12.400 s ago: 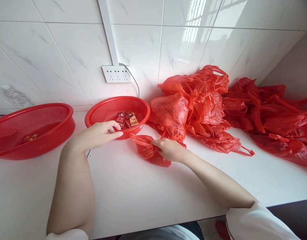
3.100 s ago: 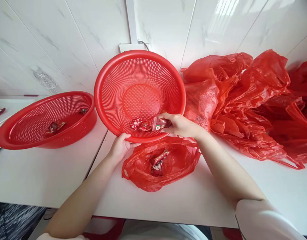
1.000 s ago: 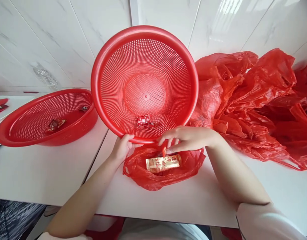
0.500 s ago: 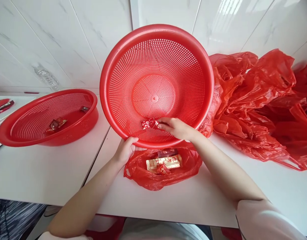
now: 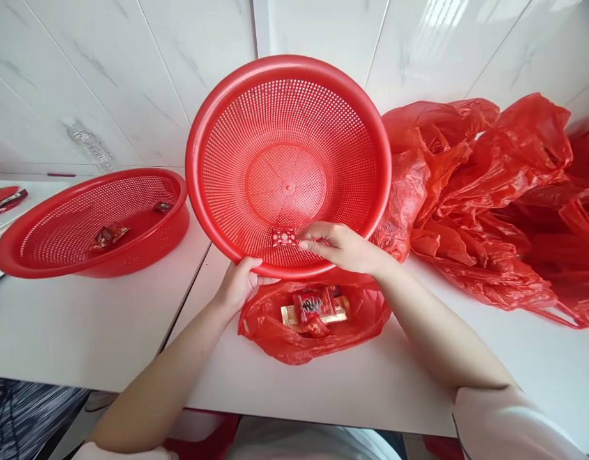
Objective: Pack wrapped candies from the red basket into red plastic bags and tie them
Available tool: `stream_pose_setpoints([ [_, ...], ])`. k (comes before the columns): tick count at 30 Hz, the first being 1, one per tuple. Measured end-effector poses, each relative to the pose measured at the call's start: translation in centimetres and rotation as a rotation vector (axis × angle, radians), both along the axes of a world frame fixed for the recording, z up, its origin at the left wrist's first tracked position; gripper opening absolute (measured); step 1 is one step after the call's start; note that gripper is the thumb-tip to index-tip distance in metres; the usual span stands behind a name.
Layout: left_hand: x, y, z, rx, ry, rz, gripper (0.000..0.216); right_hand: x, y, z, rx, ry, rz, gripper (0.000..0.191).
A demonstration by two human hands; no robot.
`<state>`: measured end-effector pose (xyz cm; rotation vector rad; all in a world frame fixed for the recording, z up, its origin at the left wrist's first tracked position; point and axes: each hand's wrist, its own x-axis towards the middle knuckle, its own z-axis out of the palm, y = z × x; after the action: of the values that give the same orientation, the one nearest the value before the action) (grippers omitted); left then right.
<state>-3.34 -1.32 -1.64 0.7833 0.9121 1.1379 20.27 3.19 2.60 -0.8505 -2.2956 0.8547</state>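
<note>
My left hand (image 5: 239, 284) grips the near-left rim of a red perforated plastic basket (image 5: 287, 115), which is tilted so its inside faces me. My right hand (image 5: 340, 246) is inside, over the near wall, its fingers curled and thumb drawn in. Between thumb and fingers shows a bit of red-and-white wrapper, largely hidden. Just left of the fingertips is a small red packet with white print (image 5: 283, 237). Below the rim, an open red plastic bag (image 5: 270, 345) holds a gold packet (image 5: 290, 316), a red packet with black writing (image 5: 310, 305) and a smaller red packet (image 5: 317, 327).
To the left stands a second red basket (image 5: 163, 246) with a few wrapped pieces (image 5: 110, 236) in it. A heap of red plastic bags (image 5: 496, 211) fills the right side. The white tabletop (image 5: 256, 390) runs against a tiled wall (image 5: 323, 25).
The basket has shifted slightly left and down. A red packet with black writing now lies on the gold packet in the bag. My right hand stays near the basket's near wall.
</note>
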Motion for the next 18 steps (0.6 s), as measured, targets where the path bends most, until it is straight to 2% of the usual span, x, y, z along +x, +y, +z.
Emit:
stream_pose_setpoints([
  [3, 0.4, -0.4, 0.3, -0.044, 0.023, -0.042, 0.039, -0.9, 0.3, -1.5, 0.173, -0.052, -0.108, 0.031],
  [8, 0.9, -1.1, 0.6, -0.092, 0.022, -0.140, 0.043, -1.3, 0.6, -2.7, 0.276, -0.312, -0.125, 0.043],
  [13, 0.4, -0.5, 0.3, -0.068, 0.036, -0.084, 0.043, -0.2, 0.8, -1.6, 0.157, -0.241, -0.032, 0.044],
  [16, -0.1, 0.1, 0.2, -0.021, 0.060, -0.015, 0.039, 1.3, 0.7, -0.1, 0.138, -0.127, -0.059, 0.039],
  [18, -0.3, 0.4, 0.2, 0.009, 0.067, 0.019, 0.034, 2.4, 0.3, 1.3, 0.064, -0.066, -0.049, 0.037],
])
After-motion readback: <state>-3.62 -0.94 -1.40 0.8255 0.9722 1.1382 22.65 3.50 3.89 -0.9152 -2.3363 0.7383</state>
